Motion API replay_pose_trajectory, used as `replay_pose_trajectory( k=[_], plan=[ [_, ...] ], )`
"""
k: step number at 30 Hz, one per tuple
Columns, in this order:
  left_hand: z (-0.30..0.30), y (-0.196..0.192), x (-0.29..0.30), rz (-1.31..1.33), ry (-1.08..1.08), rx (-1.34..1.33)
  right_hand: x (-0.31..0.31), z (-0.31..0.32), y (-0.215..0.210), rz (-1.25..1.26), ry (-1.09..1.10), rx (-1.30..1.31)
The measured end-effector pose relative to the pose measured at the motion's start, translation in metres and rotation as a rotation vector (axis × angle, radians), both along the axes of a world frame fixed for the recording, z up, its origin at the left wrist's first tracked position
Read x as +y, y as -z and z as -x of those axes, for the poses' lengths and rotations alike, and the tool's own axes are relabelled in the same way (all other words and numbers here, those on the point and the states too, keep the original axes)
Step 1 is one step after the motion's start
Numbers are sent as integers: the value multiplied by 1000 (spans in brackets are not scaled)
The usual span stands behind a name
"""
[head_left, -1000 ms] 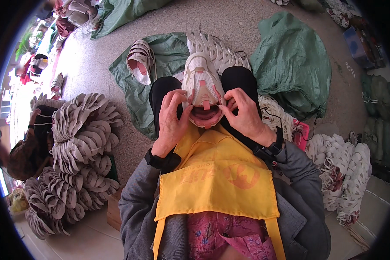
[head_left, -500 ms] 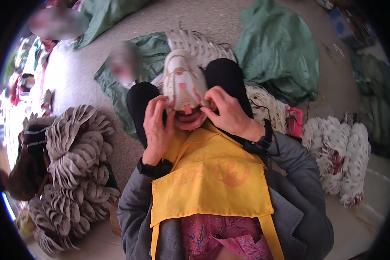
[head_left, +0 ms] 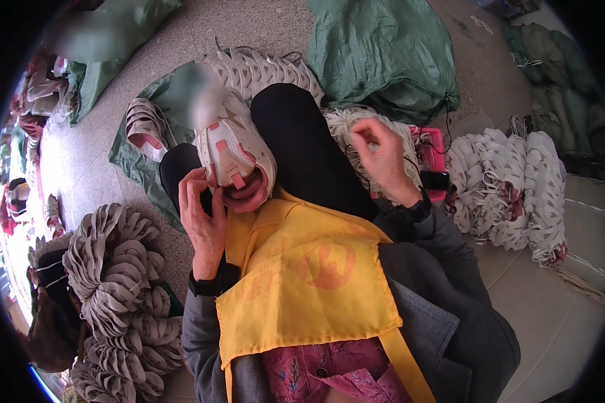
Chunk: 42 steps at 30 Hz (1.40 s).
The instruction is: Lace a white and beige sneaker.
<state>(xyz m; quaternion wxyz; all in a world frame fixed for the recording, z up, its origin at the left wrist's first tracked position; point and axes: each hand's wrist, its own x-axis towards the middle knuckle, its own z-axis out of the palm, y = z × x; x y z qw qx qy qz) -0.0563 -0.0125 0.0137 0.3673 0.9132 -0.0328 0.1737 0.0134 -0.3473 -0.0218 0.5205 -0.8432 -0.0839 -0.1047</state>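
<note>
A cream shoe upper (head_left: 252,144) with pink tabs and a pinkish opening lies on my lap, against my black-clad knees; a blur covers its far end. My left hand (head_left: 204,218) pinches its left edge by the eyelets, thumb and fingers together. My right hand (head_left: 383,161) is off the shoe, raised to the right above a bundle of white laces (head_left: 346,124). Its fingers are curled to the thumb, and whatever they hold cannot be made out. A second shoe upper (head_left: 148,131) with pink inside rests on green sacking (head_left: 124,151) beyond my left knee.
Beside the laces stands a pink basket (head_left: 436,149). Strung bundles of white uppers (head_left: 507,188) lie to the right, grey bundles (head_left: 117,269) to the left. A row of white uppers (head_left: 269,75) and a large green sack (head_left: 383,54) are ahead. My yellow apron (head_left: 302,269) covers my lap.
My right hand has left the shoe and moved right, over the laces. My left hand stays at the shoe's edge. The view has shifted right, and the second upper now shows.
</note>
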Motion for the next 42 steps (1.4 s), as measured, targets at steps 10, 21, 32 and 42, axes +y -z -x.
replay_pose_trajectory(
  k=[10,21,32,42],
  plan=[
    [-2,-2,-2,-22,-8,10,-127,1,175,219,323,291],
    [-2,-8,-1,-5,-26,100,-115,-94,262,338,91,136],
    [-6,-9,1,52,-27,124,-133,-107,217,157,-10,562],
    [-8,-7,10,174,28,124,-32,-119,-36,-507,-227,301]
  ],
)
